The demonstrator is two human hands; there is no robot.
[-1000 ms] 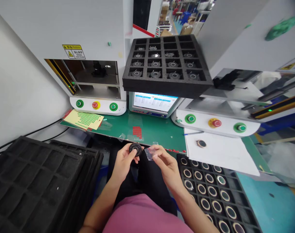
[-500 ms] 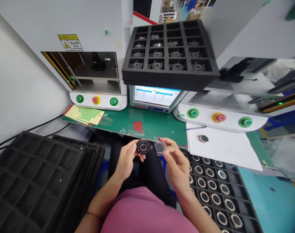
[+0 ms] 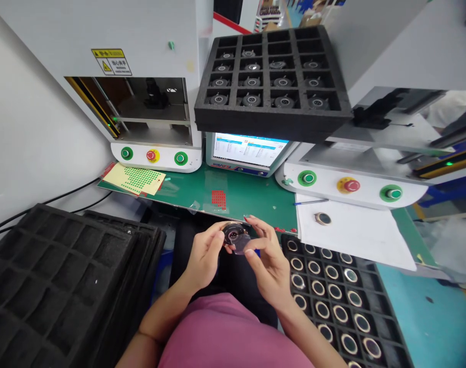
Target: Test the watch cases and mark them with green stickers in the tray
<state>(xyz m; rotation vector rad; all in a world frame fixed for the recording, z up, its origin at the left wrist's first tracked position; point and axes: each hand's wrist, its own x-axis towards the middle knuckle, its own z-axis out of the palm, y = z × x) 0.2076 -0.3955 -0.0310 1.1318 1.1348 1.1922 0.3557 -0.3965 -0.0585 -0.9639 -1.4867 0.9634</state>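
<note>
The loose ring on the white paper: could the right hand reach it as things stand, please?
Probably yes: the ring lies uncovered just beyond the right hand, nothing between, though its fingers pinch a clear film.

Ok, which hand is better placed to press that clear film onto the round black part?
Right, probably: the right hand pinches the clear film over the round black part, while the left hand grips that part by its edge.

Matt foam tray (image 3: 271, 122) (coarse surface); film (image 3: 241, 248) seemingly glossy plastic.
</note>
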